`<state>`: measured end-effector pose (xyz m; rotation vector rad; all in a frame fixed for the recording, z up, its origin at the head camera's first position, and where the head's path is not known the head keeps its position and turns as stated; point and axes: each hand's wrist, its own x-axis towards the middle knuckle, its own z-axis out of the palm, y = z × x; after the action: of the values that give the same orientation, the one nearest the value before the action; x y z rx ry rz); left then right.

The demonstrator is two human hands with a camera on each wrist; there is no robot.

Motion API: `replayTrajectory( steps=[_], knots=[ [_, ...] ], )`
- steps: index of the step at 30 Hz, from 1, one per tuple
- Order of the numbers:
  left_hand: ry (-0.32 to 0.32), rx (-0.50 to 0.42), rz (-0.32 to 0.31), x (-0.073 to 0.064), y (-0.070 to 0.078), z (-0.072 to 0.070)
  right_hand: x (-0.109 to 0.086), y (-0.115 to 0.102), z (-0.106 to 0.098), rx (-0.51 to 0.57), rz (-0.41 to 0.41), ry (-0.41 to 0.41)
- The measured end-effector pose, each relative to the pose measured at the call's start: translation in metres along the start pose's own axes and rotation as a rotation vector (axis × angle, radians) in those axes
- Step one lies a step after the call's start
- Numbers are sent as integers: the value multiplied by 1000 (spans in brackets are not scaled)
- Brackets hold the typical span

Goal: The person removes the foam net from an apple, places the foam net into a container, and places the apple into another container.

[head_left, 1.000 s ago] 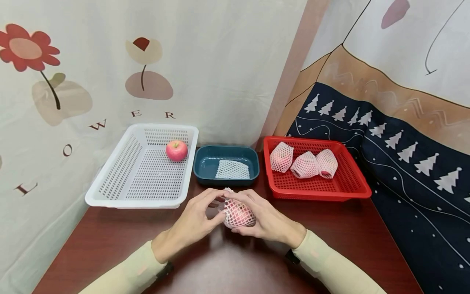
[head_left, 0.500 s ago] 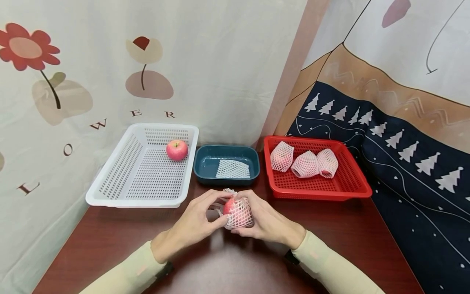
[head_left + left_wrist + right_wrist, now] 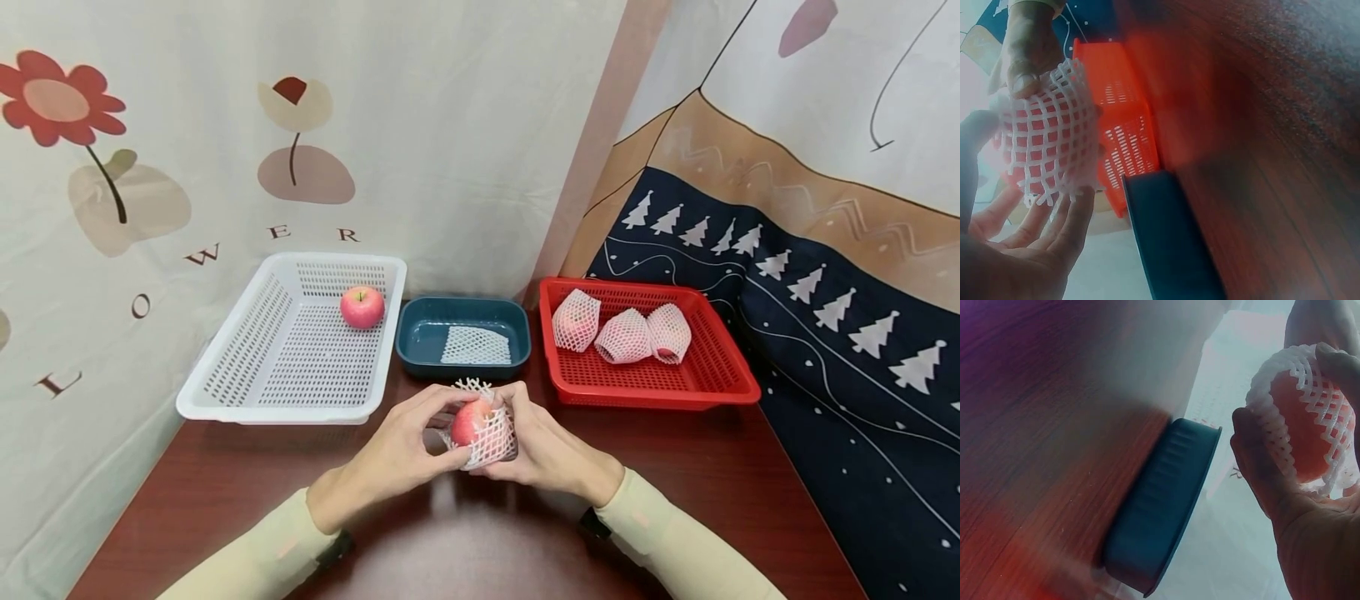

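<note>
Between both hands, near the middle of the table, is a red apple point(image 3: 468, 423) partly covered by a white foam net sleeve point(image 3: 497, 440). My left hand point(image 3: 408, 437) grips it from the left, thumb at the near side and fingers behind the mesh. From the right, my right hand point(image 3: 542, 442) holds the netted side, fingers curled at the top and thumb low. A bare patch of the apple point(image 3: 1300, 428) shows through the net's opening in the right wrist view. The left wrist view shows the mesh point(image 3: 1044, 140) stretched across the fruit.
A white basket point(image 3: 197, 398) at the left holds one bare apple point(image 3: 362, 307). Behind the hands, a dark teal tray point(image 3: 420, 367) contains a flat foam net point(image 3: 476, 345). At the right, a red basket point(image 3: 720, 379) bears several netted apples point(image 3: 576, 322). A printed curtain hangs behind.
The net has shifted to the right on the apple, exposing more red skin at the left. The net's upper fringe now spreads above the apple. The right fingers have curled in more at the top.
</note>
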<state>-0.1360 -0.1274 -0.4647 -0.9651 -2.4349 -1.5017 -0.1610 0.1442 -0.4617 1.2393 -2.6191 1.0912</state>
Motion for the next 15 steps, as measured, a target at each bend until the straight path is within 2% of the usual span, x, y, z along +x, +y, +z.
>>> replayTrajectory(
  steps=[8, 15],
  knots=[
    [-5, 16, 3, 1, 2, -1, 2, -1, 1, 2, 3, 7],
    [36, 77, 31, 0, 1, -1, 2, -1, 1, 7, 6, 8]
  ],
)
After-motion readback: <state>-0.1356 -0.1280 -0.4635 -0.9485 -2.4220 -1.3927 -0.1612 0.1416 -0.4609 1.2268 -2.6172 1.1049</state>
